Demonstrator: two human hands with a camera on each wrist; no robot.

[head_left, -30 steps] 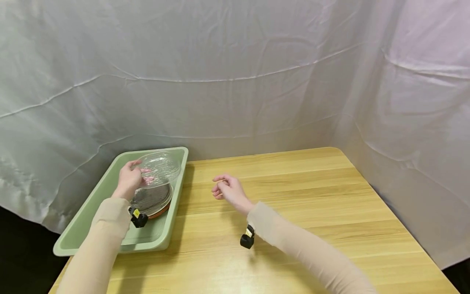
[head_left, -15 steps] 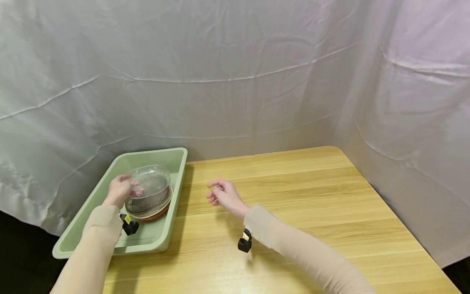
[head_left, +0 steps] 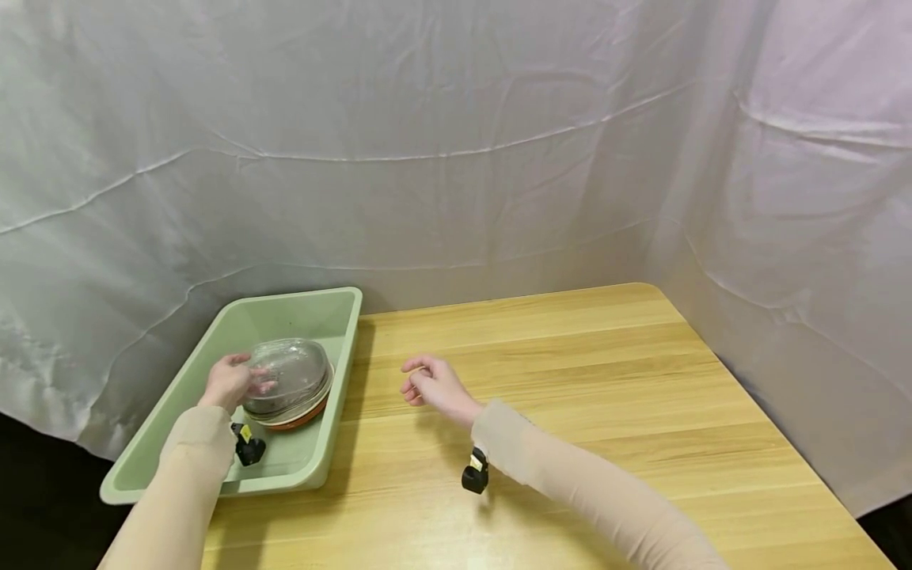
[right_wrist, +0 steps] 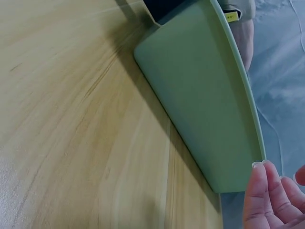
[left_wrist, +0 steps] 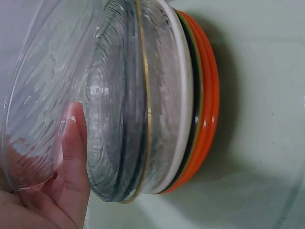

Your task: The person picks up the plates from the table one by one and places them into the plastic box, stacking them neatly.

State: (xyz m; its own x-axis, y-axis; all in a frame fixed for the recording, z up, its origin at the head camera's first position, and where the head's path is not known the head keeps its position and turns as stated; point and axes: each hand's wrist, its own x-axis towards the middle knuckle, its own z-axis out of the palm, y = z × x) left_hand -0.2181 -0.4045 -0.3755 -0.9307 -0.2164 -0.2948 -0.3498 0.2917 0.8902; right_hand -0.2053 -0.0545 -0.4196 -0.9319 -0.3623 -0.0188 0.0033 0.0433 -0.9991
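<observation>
My left hand [head_left: 229, 383] is inside the green tub and grips the near-left rim of a clear ribbed plate [left_wrist: 40, 90]. In the left wrist view, fingers lie behind that plate and it stands slightly apart from the stack at its upper side. Below it are stacked clear ribbed glass plates [left_wrist: 105, 100], one with a gold rim, then a white-rimmed plate [left_wrist: 187, 86], a dark one [left_wrist: 196, 112] and orange ones [left_wrist: 209, 95]. Over the table, right of the tub, my right hand [head_left: 440, 388] hangs with fingers loosely curled and holds nothing.
A pale green tub [head_left: 329, 443] stands at the table's left side, its walls around the stack. The wooden table [head_left: 570, 380] extends to the right. Grey cloth [head_left: 442, 198] hangs behind and at the right.
My left hand has lowered the clear plate leftward and down, from tilted above the stack to nearly flat over it. The right hand has shifted slightly left and down.
</observation>
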